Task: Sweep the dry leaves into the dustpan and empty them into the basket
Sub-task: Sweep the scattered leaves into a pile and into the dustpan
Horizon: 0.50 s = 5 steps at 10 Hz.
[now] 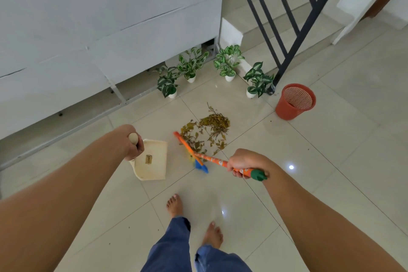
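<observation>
Broom (212, 160), orange-handled, axis left-right, head at dry leaf pile (209, 130) near-left edge | right hand (242, 164) fingers curl round it | left hand (132, 146) fingers grip cream dustpan (154, 165) handle | red mesh basket (294, 101) far right, open floor (331, 161) around

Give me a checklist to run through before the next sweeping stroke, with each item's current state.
1. Left hand grips the dustpan by its handle: ok.
2. Right hand grips the broom near the handle's end: ok.
3. Broom head at the near edge of the dry leaves: ok, though it is blurred.
4. Leaves gathered into one pile: ok, apart from a few specks scattered over the tiles.
5. Dustpan lip flat on the floor and facing the pile: cannot tell.
6. Basket upright, mouth open, beyond the pile: ok.
</observation>
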{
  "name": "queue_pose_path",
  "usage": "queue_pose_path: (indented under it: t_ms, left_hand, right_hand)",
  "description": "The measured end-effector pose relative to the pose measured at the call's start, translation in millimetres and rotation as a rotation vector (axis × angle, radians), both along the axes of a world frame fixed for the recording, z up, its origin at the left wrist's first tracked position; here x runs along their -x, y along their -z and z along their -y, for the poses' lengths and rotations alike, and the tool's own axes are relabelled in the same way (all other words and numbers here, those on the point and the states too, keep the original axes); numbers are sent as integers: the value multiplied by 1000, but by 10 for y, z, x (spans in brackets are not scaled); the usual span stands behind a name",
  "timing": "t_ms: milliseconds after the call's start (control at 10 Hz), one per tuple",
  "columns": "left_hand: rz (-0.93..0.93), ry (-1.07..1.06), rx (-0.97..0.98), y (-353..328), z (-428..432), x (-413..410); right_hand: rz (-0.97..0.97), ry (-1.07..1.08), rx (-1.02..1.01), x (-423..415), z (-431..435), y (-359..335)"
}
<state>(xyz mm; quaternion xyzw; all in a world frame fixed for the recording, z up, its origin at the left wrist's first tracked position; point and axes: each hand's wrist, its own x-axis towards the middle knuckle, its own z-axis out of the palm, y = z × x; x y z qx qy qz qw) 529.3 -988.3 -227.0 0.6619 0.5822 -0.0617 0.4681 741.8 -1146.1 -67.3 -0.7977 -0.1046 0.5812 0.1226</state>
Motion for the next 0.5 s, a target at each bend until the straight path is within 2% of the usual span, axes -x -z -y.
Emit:
queue_pose_path:
  t_ms: [100,200,300,400,500]
  left_hand:
    - [-109,39,-2,-112,177,-50]
    - [-230,132,92,-204,602,-65]
    - [-26,105,115,385,579,72]
    - [-179,345,62,299,370,-223]
    - [-151,316,129,261,248,-359]
  right_hand:
    - [115,-53,-4,-86,-58,-65]
    - [177,-75,-1,-134,-76,-157]
    - [159,-72,-10,-182,-98,-237]
    - [98,-17,-69,-171,-211,-226]
    - [6,38,-116,-109,-465,-120]
